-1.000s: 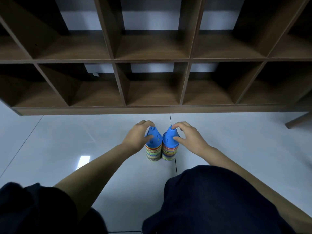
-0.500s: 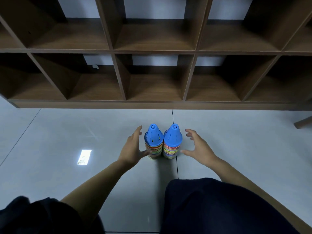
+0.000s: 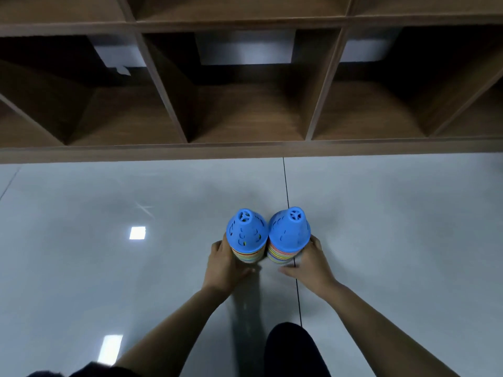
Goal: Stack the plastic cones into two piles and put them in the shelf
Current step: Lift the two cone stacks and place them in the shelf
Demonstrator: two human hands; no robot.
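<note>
Left pile (image 3: 246,235) and right pile (image 3: 288,232), blue-topped, stand touching on the floor (image 3: 109,268) before the shelf (image 3: 245,152), not in it yet. My left hand (image 3: 224,263) grips left pile's base, right hand (image 3: 310,263) right pile's. 0.5 s ago both hands were spread, just off them.

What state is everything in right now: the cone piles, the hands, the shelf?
Left pile of colourful plastic cones, blue-topped: stacked, upright, outside the brown wooden shelf.
Right pile of colourful plastic cones, blue-topped: stacked, upright, beside the left one.
Left hand: grips left pile's base.
Right hand: grips right pile's base.
Brown wooden shelf: visible compartments hold no cones.
</note>
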